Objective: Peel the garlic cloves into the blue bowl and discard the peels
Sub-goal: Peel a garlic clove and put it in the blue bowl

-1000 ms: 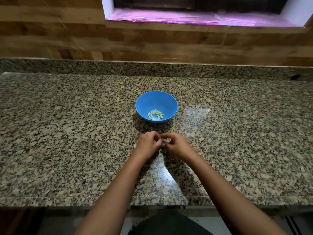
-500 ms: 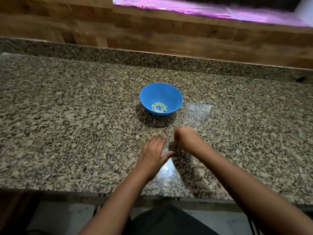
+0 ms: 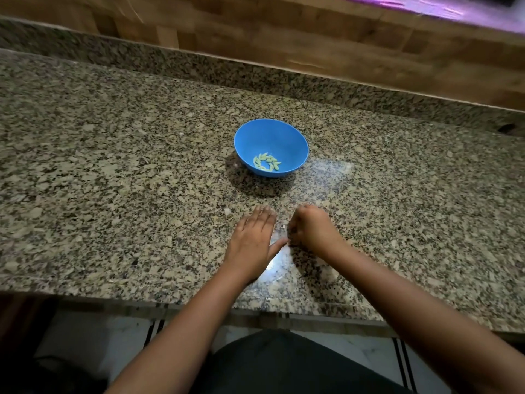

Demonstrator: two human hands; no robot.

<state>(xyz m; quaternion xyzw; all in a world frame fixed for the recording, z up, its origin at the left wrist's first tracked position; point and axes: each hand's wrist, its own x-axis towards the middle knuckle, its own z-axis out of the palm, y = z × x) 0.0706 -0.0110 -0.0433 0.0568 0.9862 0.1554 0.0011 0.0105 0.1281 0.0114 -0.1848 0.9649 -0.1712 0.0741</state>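
The blue bowl (image 3: 295, 143) stands on the granite counter (image 3: 113, 180), with several pale peeled garlic cloves (image 3: 266, 162) lying at its bottom. In front of the bowl, my left hand (image 3: 252, 240) lies flat on the counter with straight fingers. Right beside it, my right hand (image 3: 312, 228) has its fingers curled downward against the counter surface. Whatever sits under or inside the curled fingers is hidden. A few tiny pale flecks (image 3: 279, 223) that may be peel lie between the two hands.
A raised granite backsplash (image 3: 284, 78) and a wooden wall (image 3: 312, 44) run behind the counter. The counter's front edge (image 3: 170, 305) is close to my body. A bright light reflection (image 3: 272, 265) sits on the counter below my hands.
My hands were pinched together a second ago. They have parted: the left has flattened onto the counter, the right stays curled. The camera has tilted down and to the left.
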